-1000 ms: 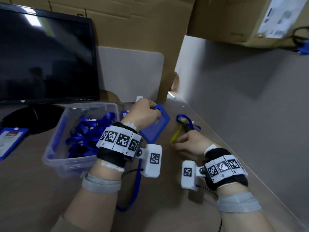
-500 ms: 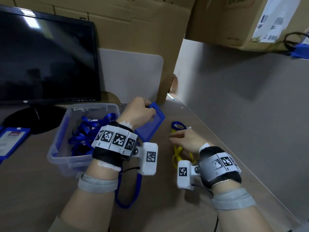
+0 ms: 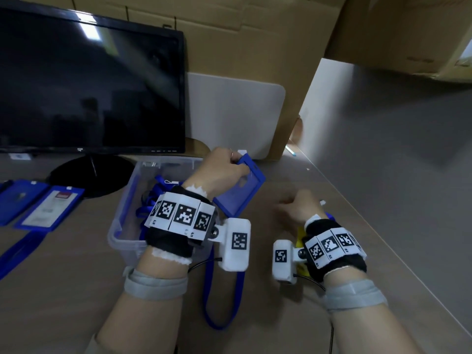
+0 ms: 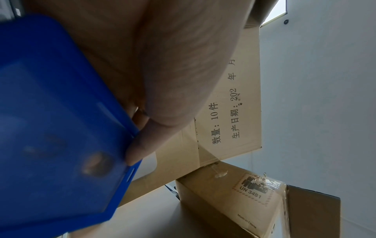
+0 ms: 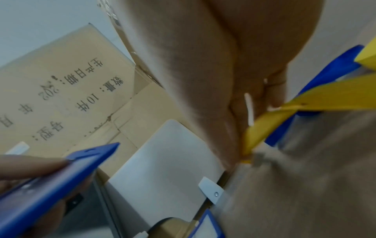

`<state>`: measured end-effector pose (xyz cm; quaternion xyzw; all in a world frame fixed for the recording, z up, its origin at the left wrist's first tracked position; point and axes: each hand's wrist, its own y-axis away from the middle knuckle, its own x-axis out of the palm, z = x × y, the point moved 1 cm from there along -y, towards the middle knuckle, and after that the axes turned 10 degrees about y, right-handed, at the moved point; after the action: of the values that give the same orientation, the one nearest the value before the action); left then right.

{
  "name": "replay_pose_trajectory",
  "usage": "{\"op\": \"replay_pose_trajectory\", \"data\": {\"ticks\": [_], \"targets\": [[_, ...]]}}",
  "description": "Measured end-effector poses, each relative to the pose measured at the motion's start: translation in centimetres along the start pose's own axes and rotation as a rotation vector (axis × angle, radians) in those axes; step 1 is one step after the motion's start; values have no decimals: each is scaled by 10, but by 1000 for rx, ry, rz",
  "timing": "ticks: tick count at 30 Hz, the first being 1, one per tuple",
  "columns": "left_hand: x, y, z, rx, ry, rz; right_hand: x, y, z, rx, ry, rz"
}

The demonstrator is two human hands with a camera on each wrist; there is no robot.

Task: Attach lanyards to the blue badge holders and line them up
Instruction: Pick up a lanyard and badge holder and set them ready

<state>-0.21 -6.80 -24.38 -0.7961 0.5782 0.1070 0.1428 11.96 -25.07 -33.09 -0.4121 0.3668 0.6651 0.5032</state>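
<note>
Left hand (image 3: 219,172) pinches blue badge holder (image 3: 240,192) top edge, raised over clear bin (image 3: 122,226). Right hand (image 3: 298,208) curls around yellow-and-blue lanyard (image 5: 284,116). Attaching step; next: bring clip to holder slot.

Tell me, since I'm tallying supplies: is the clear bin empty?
Not empty. The clear bin has a tangle of blue lanyards inside, seen through its wall.

Each bare forearm wears a grey elastic band, then a black fabric wrist cuff (image 3: 168,241) ringed with white tiles bearing black square codes. A white boxy plastic camera housing (image 3: 236,245) — coded too — bolts on beside each cuff, trailing a thin black cable (image 3: 201,264).
</note>
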Motion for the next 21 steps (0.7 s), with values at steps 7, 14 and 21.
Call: {"op": "replay_pose_trajectory", "data": {"ticks": [7, 14, 21], "targets": [[-9, 6, 1, 62, 45, -13, -39, 34, 45, -335, -592, -182], [-40, 23, 5, 116, 83, -119, -66, 70, 94, -514, -751, -177], [-90, 48, 20, 85, 68, -167, -36, 80, 147, -606, -800, 53]]}}
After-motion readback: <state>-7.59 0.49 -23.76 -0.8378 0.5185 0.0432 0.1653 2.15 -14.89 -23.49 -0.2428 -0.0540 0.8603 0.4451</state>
